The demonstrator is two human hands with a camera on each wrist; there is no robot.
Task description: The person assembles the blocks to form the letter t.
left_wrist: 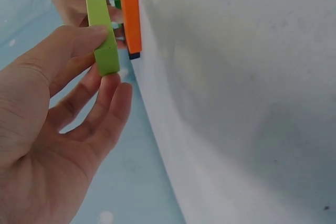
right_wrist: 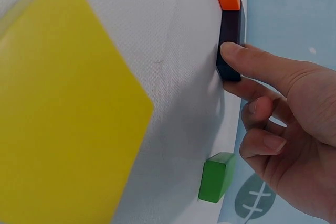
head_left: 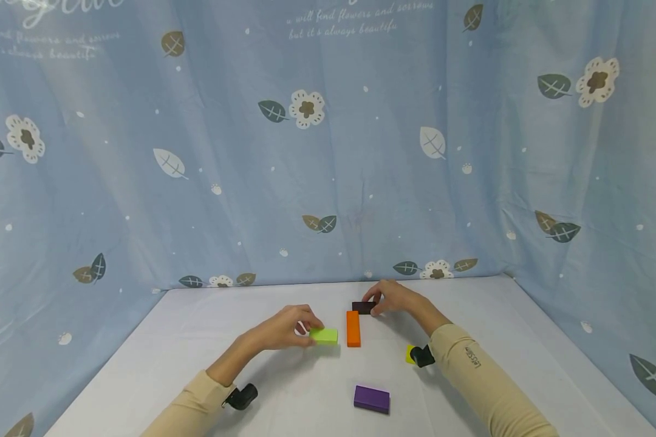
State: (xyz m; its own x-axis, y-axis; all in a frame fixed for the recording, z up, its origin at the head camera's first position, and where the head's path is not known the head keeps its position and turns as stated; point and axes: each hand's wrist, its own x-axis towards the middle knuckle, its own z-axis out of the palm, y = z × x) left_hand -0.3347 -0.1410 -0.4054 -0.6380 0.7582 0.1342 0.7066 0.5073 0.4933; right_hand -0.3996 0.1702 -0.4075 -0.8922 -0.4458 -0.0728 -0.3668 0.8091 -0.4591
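My left hand pinches a lime-green block between thumb and fingers, held over the white table just left of an orange block. The orange block lies lengthwise, pointing away from me. Across its far end lies a black block. At the right end of that black block, my right hand grips it by thumb and finger; the right wrist view shows the thumb on its side. In that view the orange and black blocks meet end to side.
A purple block lies nearer to me. A yellow block sits under the right wrist, partly covered by the wrist camera. A green block rests near the table's far edge. A blue patterned curtain hangs behind.
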